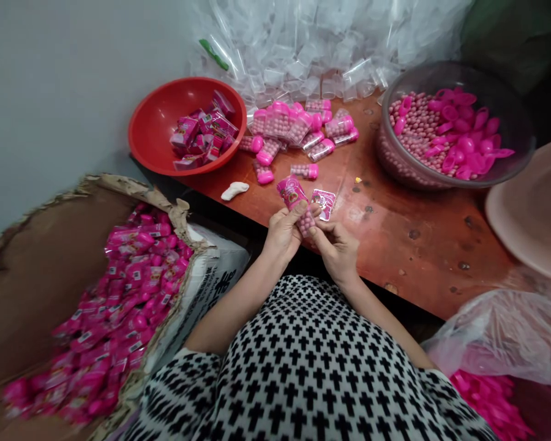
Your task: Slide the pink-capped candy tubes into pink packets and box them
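Over the table's near edge, my left hand [282,234] pinches a pink printed wrapper [292,191], thumb on top. A clear tube of pink balls [305,223] sticks out of the wrapper's lower end, apparently partly inside it. The fingers of my right hand [338,250] are closed on the tube's near end. Just beyond my right hand lies a flat pink printed wrapper [324,203]. Farther back is a pile of pink-capped tubes [280,122], with one tube [304,171] lying closer to me.
A red bowl [142,131] holds folded printed wrappers. The grey basin [390,162] contains pink balls and pink scoops. Clear empty tubes [312,61] are heaped behind. At left, a torn carton [32,269] holds wrapped tubes [119,306]. A plastic bag [509,331] stands lower right.
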The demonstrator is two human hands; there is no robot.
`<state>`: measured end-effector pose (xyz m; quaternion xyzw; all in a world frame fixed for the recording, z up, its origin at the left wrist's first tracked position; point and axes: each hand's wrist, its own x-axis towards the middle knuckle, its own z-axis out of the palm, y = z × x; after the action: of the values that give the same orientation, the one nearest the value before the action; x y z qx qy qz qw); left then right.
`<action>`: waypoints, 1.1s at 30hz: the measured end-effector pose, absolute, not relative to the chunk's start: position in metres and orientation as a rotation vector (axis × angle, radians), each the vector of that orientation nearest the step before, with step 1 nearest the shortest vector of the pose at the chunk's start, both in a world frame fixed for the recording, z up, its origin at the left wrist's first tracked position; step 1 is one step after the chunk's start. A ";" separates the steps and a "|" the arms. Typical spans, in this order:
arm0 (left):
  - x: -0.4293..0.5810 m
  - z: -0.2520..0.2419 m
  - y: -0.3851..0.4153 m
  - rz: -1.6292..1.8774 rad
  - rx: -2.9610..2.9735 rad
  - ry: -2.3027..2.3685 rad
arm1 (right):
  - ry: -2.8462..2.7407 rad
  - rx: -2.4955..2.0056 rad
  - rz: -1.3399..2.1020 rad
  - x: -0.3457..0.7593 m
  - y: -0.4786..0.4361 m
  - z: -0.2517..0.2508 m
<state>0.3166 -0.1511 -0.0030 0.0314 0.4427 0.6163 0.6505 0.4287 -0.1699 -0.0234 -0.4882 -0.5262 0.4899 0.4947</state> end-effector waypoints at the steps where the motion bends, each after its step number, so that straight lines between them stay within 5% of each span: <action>1: 0.317 -0.003 -0.152 1.387 0.069 1.006 | -1.248 -1.192 1.229 0.429 -0.170 -0.024; 7: 0.310 -0.010 -0.157 1.315 0.145 0.904 | -0.895 -1.181 1.540 0.426 -0.166 -0.023; 33: 0.327 -0.003 -0.162 1.475 0.113 0.957 | -1.229 -1.241 1.118 0.431 -0.168 -0.028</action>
<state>0.3266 -0.1615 -0.0034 0.0495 0.4191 0.6456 0.6365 0.4312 -0.1681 -0.0280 -0.5151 -0.5103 0.4639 0.5090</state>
